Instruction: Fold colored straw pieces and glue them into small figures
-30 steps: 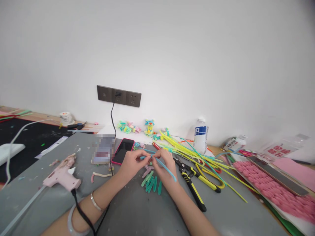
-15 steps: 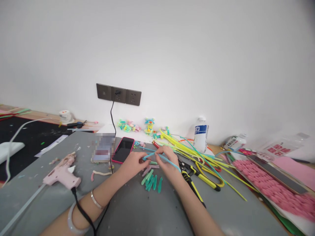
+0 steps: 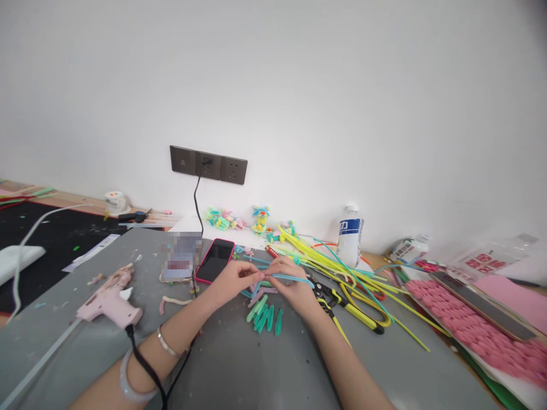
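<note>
White wall [image 3: 299, 114] stands at the far side, and before it a grey work mat [image 3: 239, 376] covers the table. Above its middle is a light-blue pipe cleaner [image 3: 294, 278], stretching to the right. The right hand [image 3: 293, 285] has thumb and forefinger clamped on it; the left hand [image 3: 233, 280] has fingertips pressed together at its left end, and seems to pinch it also, though the contact is partly hidden. I judge that the step is bending or twisting this end. The next move calls for a steady left pinch while the right fingers turn the stem. Short teal pieces [image 3: 270, 319] lie just nearer, pliers [image 3: 361, 318] to the right.
</note>
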The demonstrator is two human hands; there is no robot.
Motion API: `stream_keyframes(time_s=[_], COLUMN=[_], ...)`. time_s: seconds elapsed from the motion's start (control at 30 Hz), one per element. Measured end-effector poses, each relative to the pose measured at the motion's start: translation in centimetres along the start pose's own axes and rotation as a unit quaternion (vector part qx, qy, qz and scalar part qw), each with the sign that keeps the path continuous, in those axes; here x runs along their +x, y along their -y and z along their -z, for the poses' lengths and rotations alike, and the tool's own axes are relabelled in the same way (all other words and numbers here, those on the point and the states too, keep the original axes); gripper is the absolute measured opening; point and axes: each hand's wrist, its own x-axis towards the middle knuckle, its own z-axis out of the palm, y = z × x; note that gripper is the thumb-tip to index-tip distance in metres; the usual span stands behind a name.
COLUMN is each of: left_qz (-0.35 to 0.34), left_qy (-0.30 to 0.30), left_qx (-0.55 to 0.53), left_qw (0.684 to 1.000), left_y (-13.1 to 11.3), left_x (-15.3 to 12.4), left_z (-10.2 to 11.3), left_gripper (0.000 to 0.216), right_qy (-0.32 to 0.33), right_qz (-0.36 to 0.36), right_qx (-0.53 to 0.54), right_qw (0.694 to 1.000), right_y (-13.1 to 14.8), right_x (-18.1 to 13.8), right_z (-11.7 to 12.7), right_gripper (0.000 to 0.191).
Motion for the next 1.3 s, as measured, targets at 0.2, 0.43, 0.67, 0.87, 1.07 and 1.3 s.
stream_keyframes(time_s=[0.2,0.43,0.67,0.87,1.07,1.3], left_qz=[0.037,0.058,0.043,0.046,0.053,0.075], left_qy=[0.009,0.02,-0.02,-0.072,-0.084,-0.05], left_qx=[-0.071,-0.156,-0.23,-0.271,-0.34,-0.408], left_qw=[0.997,0.986,0.972,0.959,0.935,0.908], left_y=[-0.6,-0.9,-1.5,-1.4,-1.2,-0.8], left_x=[-0.2,-0.4,-0.6,-0.5,-0.3,-0.4], left_z=[-0.4,-0.5,-0.5,-0.8,-0.8,-0.4], left_gripper=[0.033,0.037,0.037,0.038,0.037,0.033], right_qy=[-0.015,-0.055,-0.084,-0.108,-0.104,-0.113], right_qz=[-0.025,-0.026,-0.003,0.031,0.033,0.075], right_qx=[0.056,0.085,0.086,0.029,0.02,-0.013], right_qw=[0.998,0.995,0.993,0.993,0.994,0.991], right_y=[0.5,0.5,1.4,2.7,2.9,2.3], right_x=[-0.1,-0.2,-0.3,-0.3,-0.9,-1.0], right_z=[-0.2,-0.7,-1.3,-2.4,-3.0,-3.3], right_gripper=[0.007,0.007,0.011,0.016,0.008,0.025])
